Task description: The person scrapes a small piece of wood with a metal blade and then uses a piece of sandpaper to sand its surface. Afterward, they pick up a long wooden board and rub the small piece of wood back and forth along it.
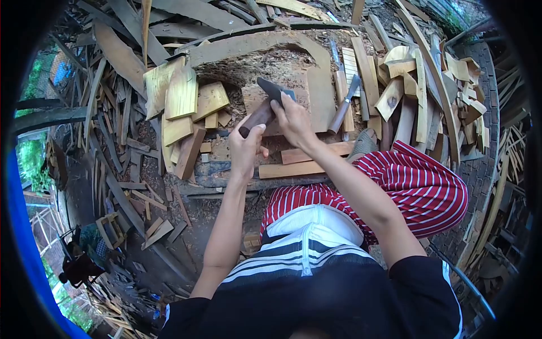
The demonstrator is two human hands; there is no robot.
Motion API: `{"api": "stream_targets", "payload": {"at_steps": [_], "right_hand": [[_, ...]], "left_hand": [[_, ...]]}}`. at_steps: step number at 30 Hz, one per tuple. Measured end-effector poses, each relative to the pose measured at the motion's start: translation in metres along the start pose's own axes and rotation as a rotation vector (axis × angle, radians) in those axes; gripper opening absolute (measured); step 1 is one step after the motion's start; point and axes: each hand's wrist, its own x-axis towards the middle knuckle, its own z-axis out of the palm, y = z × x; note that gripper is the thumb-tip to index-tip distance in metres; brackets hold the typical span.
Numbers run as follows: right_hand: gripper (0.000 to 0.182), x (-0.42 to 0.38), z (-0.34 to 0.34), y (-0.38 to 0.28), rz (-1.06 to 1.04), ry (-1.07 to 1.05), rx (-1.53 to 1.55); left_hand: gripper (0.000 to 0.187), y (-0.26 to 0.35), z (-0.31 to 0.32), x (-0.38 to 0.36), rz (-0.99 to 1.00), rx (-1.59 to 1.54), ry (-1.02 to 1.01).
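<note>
My left hand (pixel 245 148) is closed around the lower end of a thick brown wooden handle (pixel 259 117). A dark, flat blade-like piece (pixel 271 87) sits at the handle's upper end, and my right hand (pixel 293 121) grips it there with bent fingers. Whether the two parts are joined is hidden by my fingers. Both hands are above a worn wooden block (pixel 320 101) with a rough, hollowed surface. To the right, a knife (pixel 345 104) with a brown handle lies on wood strips.
Pale cut blocks (pixel 182 93) are stacked left of the hands. Two wood bars (pixel 291 170) lie near my legs. More offcuts (pixel 395 96) pile up at right, beside a long curved strip (pixel 446 96). A dark figure of a person (pixel 82 268) shows at far left.
</note>
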Motion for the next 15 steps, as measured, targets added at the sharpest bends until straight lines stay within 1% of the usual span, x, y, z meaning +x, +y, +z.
{"api": "stream_targets", "payload": {"at_steps": [2,3,4,6,8,10,12,13,14,15], "right_hand": [[0.024,-0.016,0.001,-0.022,-0.007,-0.084,-0.043],[0.026,-0.031,0.007,-0.024,-0.116,-0.101,0.127],[0.027,-0.038,0.014,-0.025,-0.292,0.009,0.084],[0.028,-0.031,0.007,-0.013,-0.188,-0.058,0.091],[0.030,0.002,0.005,0.009,0.055,-0.046,-0.020],[0.030,0.009,-0.001,-0.002,-0.004,-0.003,0.004],[0.029,-0.016,0.000,-0.021,-0.052,-0.034,-0.002],[0.028,-0.029,0.009,-0.024,-0.187,-0.024,0.162],[0.026,-0.029,0.011,-0.020,-0.386,0.093,0.067],[0.025,-0.024,0.003,-0.020,-0.200,-0.010,0.047]], "left_hand": [[0.015,0.004,0.000,0.000,-0.065,-0.155,0.002],[0.015,0.006,0.001,-0.001,-0.061,-0.157,0.003],[0.013,0.008,0.002,-0.004,-0.092,-0.181,-0.003],[0.013,0.008,0.002,-0.006,-0.135,-0.196,-0.010],[0.012,0.007,0.000,-0.005,-0.167,-0.238,-0.008],[0.012,0.012,0.000,0.000,-0.158,-0.261,-0.007],[0.010,0.012,0.006,0.002,-0.143,-0.275,0.039],[0.010,0.012,0.007,0.004,-0.142,-0.278,0.031],[0.011,0.012,0.005,0.004,-0.153,-0.279,0.023],[0.013,0.010,0.001,0.001,-0.171,-0.275,0.019]]}}
